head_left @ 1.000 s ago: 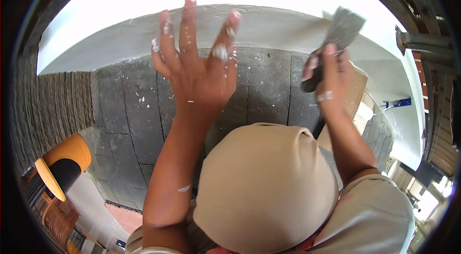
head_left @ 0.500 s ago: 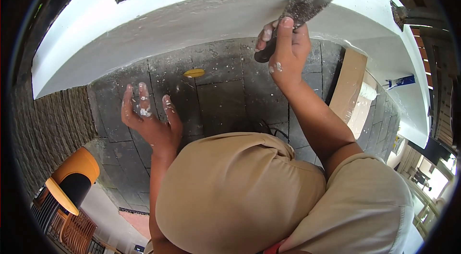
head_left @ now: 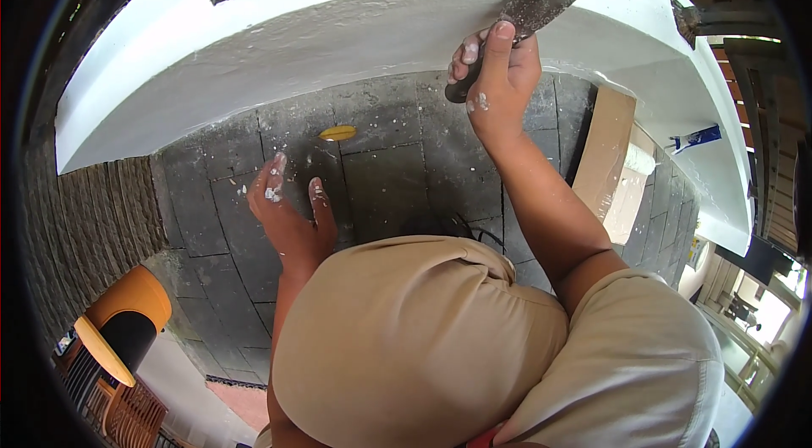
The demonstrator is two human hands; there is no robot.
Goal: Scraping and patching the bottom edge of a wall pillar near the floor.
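My right hand (head_left: 501, 84) is wrapped round the dark handle of a putty knife (head_left: 541, 0), thumb laid along it. The wide metal blade, speckled with white, points up and to the right over the top of a low white wall (head_left: 355, 29). White smears mark the fingers and the back of that hand. Held over the grey floor tiles, my left hand (head_left: 292, 215) has nothing in it. Its thumb stands apart from the other fingers, and white flecks of filler or paint cling to the fingertips.
A yellow leaf (head_left: 338, 133) lies on the speckled tiles near the wall. To the right stands an open cardboard box (head_left: 605, 152) with a white roll (head_left: 640, 160) in it. A blue-handled brush (head_left: 698, 138) rests by the wall. An orange and black object (head_left: 131, 304) is at lower left.
My left hand has moved right, and its fingers have drawn closer together. My right hand still grips the putty knife at nearly the same spot. The view has shifted slightly.
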